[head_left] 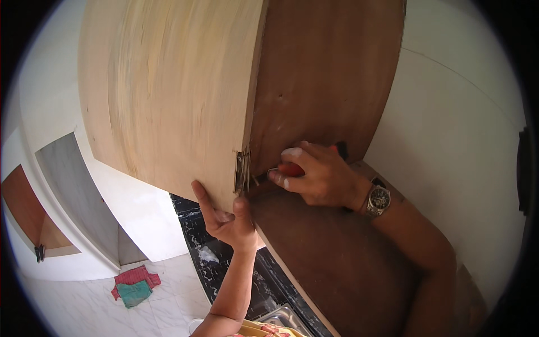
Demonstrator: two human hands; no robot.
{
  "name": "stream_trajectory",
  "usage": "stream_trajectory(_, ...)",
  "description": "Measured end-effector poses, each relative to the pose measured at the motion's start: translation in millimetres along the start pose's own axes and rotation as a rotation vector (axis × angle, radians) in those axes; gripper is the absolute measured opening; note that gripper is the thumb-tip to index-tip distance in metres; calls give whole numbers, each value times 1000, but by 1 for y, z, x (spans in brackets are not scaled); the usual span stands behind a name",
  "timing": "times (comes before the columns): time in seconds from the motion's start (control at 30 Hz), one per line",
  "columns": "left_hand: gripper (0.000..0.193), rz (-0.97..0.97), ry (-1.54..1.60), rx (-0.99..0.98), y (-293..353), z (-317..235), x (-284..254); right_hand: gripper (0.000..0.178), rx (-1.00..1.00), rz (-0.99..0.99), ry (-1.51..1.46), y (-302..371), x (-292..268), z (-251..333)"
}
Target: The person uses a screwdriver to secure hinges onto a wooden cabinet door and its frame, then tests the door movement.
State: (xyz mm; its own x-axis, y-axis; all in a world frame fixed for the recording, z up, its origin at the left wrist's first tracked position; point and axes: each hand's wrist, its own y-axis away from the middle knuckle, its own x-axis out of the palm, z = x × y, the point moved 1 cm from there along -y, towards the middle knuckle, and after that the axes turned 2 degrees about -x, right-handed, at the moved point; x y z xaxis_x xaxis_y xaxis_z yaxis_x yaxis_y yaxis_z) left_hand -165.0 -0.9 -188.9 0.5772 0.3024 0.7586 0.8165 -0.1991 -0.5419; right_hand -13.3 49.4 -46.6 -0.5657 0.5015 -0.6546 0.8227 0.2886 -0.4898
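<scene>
Left hand (230, 223) below the hinge (242, 171), we had fingers and thumb spread around the lower edge of the cabinet door (168, 95); right hand (323, 177), just right of the hinge, was curled closed round a red-handled tool (291, 169). We judged the door, mostly left of the hinge, stiff and fairly heavy, best held by that lower edge; the tool, light, by its handle. Left of and below the hinge we saw pale floor (177, 286), then dark streaked counter (193, 236); right, white wall (466, 118).
</scene>
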Motion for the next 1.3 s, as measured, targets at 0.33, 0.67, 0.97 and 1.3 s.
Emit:
stream_trajectory(0.33, 84, 42, 42, 19, 1, 1, -5, 21, -52, -37, 158, -6, 5, -1)
stream_trajectory(0.67, 87, 48, -119, 64, 0, 1, -7, 21, 293, -99, 285, 32, -136, -69)
stream_trajectory(0.97, 85, 74, -2, 1, -4, -7, -6, 25, 142, 61, 44, 21, -69, 39)
stream_trajectory(1.3, 80, 89, 72, -15, 2, 0, -7, 24, 205, 32, -130, 10, -26, 28)
